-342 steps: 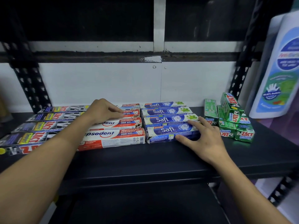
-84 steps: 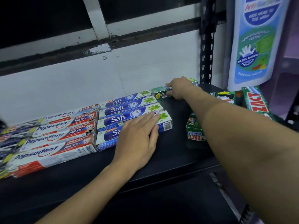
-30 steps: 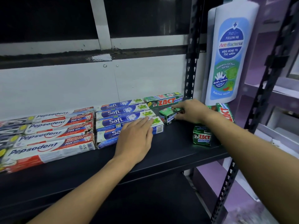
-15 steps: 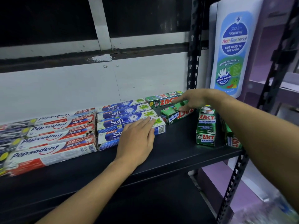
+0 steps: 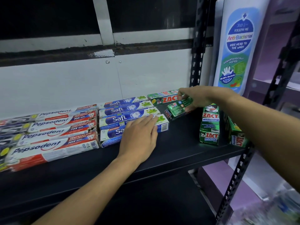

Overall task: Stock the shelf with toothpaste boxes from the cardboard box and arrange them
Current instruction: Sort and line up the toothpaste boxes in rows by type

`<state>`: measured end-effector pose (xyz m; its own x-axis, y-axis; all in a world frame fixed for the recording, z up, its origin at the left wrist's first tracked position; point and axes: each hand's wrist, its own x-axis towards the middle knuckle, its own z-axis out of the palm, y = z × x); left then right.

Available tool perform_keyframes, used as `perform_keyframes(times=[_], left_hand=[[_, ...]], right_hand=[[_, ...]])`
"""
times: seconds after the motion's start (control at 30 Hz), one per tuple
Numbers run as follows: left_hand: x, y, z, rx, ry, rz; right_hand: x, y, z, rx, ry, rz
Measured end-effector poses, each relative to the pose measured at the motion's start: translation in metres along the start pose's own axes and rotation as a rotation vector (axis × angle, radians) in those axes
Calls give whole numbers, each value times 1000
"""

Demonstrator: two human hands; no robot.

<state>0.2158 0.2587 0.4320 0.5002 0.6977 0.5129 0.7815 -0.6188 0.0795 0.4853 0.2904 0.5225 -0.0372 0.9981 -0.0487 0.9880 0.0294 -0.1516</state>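
Observation:
On the black shelf (image 5: 178, 148) lie rows of toothpaste boxes: red-and-white Pepsodent boxes (image 5: 53, 135) at the left, blue Safi boxes (image 5: 123, 114) in the middle. My left hand (image 5: 139, 135) rests flat, fingers apart, on the front Safi box. My right hand (image 5: 196, 98) grips a green Zact box (image 5: 177, 109), tilted, just in front of another green Zact box (image 5: 162, 99) lying against the back wall. Two more Zact boxes stand at the right: one (image 5: 210, 124) pointing toward me, one (image 5: 237, 137) partly hidden behind my right forearm.
Dark Zact boxes (image 5: 9, 133) lie at the far left edge. A black perforated upright (image 5: 197, 54) bounds the shelf's back right; another upright (image 5: 233, 181) stands at the front right corner. A tall body-wash bottle cutout (image 5: 237, 46) stands right of the shelf.
My right hand has turned the green Zact box further toward lying crosswise, nearer the one at the back wall. My left hand has stayed on the front Safi box.

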Motion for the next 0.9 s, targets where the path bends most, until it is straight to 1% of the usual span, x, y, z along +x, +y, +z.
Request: perform_keyframes(times=[0.07, 0.17, 0.23, 0.27, 0.37, 0.43, 0.57, 0.73, 0.8, 0.9], left_hand=[[0, 0, 0, 0, 1, -1], [0, 0, 0, 4, -1, 2], [0, -1, 1, 9, -4, 3], [0, -1, 1, 13, -4, 5], [1, -2, 3, 14, -5, 4], [1, -2, 4, 15, -9, -1], [2, -2, 4, 19, -14, -4], [2, -2, 4, 21, -17, -4], [2, -2, 4, 24, -19, -3], [2, -2, 4, 20, -20, -2]], right_hand=[[-3, 2, 9, -15, 84, -34], [-4, 4, 27, -81, 260, -90], [-7, 5, 28, -21, 295, -95], [-9, 5, 24, 39, 277, -78], [-15, 8, 9, 259, 146, -24], [-17, 11, 6, 325, 135, -41], [-21, 11, 5, 268, 144, -78], [-32, 13, -4, 144, -18, -102], [-35, 11, -5, 109, -12, -100], [-36, 10, 1, 70, 82, -111]])
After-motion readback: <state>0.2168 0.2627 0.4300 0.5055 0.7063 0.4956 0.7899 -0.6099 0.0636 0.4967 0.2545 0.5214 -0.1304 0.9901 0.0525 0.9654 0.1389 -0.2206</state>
